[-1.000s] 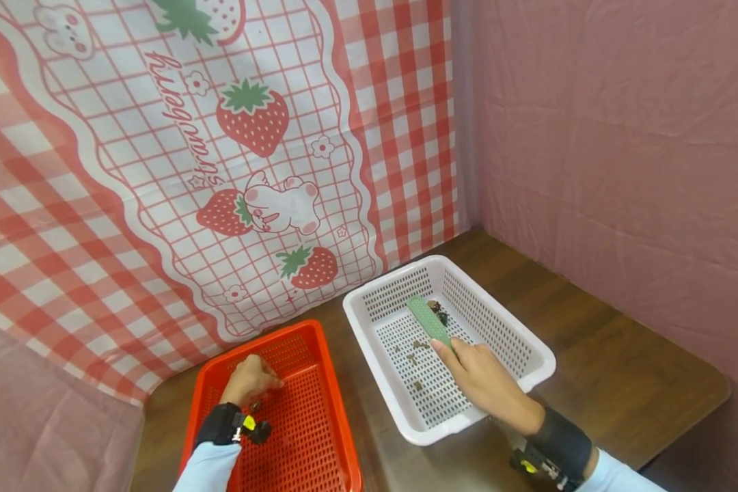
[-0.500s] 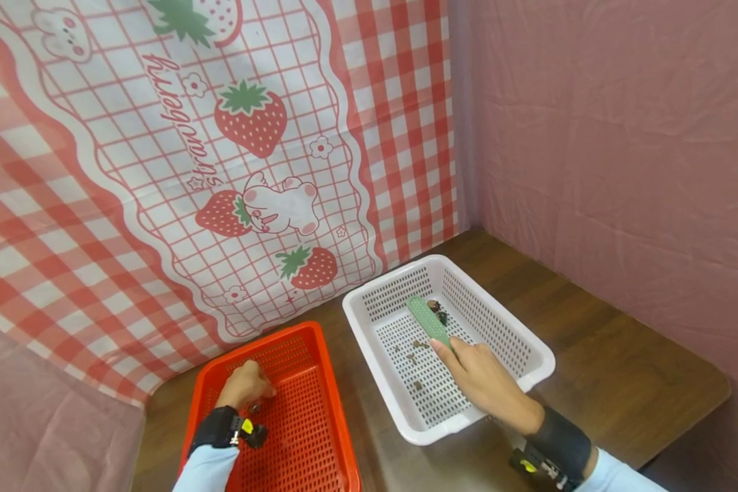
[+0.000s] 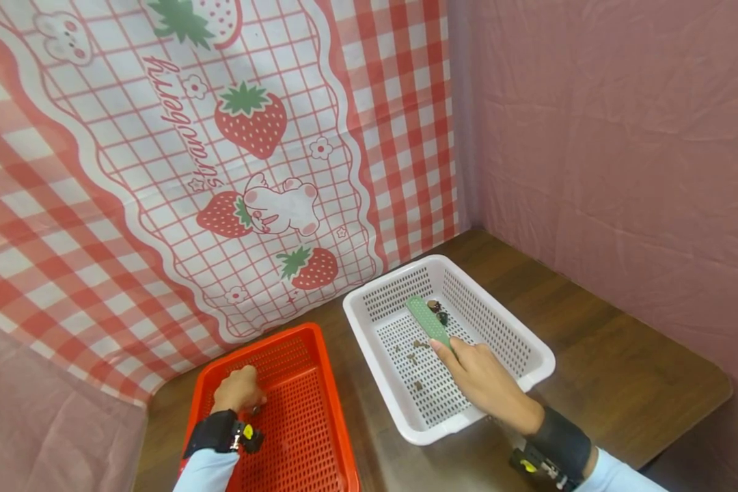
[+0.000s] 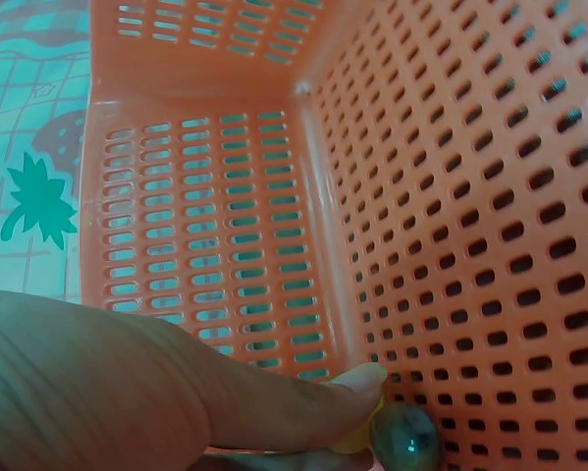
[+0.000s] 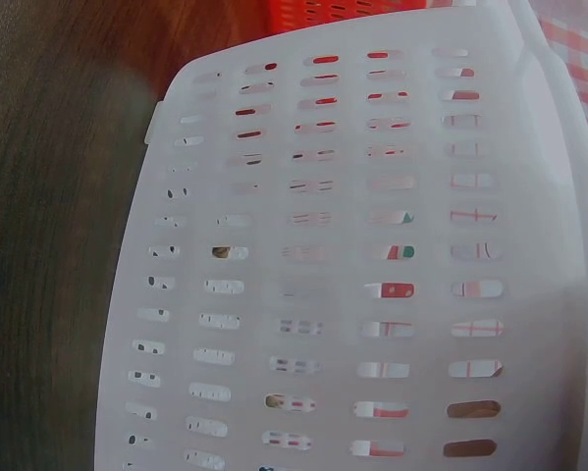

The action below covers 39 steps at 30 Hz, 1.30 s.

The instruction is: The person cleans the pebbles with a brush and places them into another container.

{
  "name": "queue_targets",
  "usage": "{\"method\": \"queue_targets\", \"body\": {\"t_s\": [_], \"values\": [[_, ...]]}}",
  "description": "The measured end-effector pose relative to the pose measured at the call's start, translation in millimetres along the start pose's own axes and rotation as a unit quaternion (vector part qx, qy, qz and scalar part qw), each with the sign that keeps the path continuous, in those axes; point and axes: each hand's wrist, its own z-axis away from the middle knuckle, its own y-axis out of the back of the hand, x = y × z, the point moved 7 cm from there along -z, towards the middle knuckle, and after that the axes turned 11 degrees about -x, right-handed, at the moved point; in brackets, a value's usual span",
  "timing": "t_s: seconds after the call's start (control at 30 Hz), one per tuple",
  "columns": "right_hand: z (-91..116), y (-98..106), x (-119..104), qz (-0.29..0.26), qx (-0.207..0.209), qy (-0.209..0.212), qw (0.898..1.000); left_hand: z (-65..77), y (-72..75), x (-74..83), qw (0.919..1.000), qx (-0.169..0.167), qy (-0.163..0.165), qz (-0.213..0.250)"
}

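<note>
My left hand (image 3: 238, 391) reaches down inside the red basket (image 3: 335, 403). In the left wrist view its thumb and a finger pinch a small yellow piece (image 4: 360, 434), mostly hidden by the fingers. A dark, shiny, rounded piece (image 4: 406, 438) lies right beside the fingertips on the basket floor. Over the white basket (image 3: 400, 410), my right hand (image 3: 482, 379) grips one end of a flat green strip-shaped tool (image 3: 427, 320) with a dotted face. Its far end points to the back of that basket. The right wrist view has the white basket's side blocking the hand.
Small brown bits (image 3: 418, 385) are scattered on the white basket's floor, with several dark pieces (image 3: 441, 317) beside the green tool. Both baskets stand on a brown wooden table (image 3: 621, 369). A strawberry-print cloth (image 3: 252, 123) hangs behind, a pink cloth (image 3: 621, 137) at the right.
My left hand has shifted slightly left and toward me inside the red basket, its fingers drawing in. The right hand and green tool have stayed in place.
</note>
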Motion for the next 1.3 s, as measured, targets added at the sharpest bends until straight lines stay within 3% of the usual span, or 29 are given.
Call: {"method": "queue_targets", "body": {"t_s": [0.13,0.3,0.37,0.43,0.5,0.57,0.67,0.77,0.83,0.93,1.07,1.3], "values": [[-1,0,0,0.004,0.0,0.001,1.0,2.6,2.1,-1.9,0.9998,0.014,0.005,-0.017],[-1,-1,1,-0.007,-0.007,-0.002,1.0,8.4,5.6,-2.5,0.9999,0.004,0.008,-0.012],[-1,-2,1,-0.012,-0.009,-0.003,1.0,11.1,8.3,-0.5,0.9998,-0.008,0.002,0.017],[-1,-2,1,-0.014,-0.01,-0.002,1.0,13.6,10.9,6.2,0.9963,-0.03,-0.02,0.078],[0,-1,1,-0.011,-0.007,0.0,1.0,15.7,13.3,20.3,0.9849,-0.052,-0.064,0.153],[0,-1,0,-0.009,-0.006,0.003,1.0,19.5,13.6,41.3,0.9651,-0.078,-0.115,0.222],[0,0,-1,-0.012,-0.005,0.005,1.0,27.7,10.9,78.4,0.9423,-0.106,-0.179,0.262],[-2,0,0,-0.017,-0.007,0.005,1.0,34.0,3.7,107.3,0.9386,-0.11,-0.208,0.253],[-2,0,0,-0.022,-0.009,0.003,1.0,35.1,-1.0,118.2,0.9411,-0.099,-0.209,0.247],[-3,-1,1,-0.024,-0.01,0.001,1.0,32.3,-8.1,122.5,0.9438,-0.08,-0.187,0.26],[-2,-1,1,-0.022,-0.008,0.005,1.0,28.5,-14.3,121.8,0.9343,-0.07,-0.167,0.307],[-3,-1,2,-0.036,-0.008,0.005,0.999,32.0,-18.0,122.6,0.9142,-0.075,-0.159,0.365]]}}
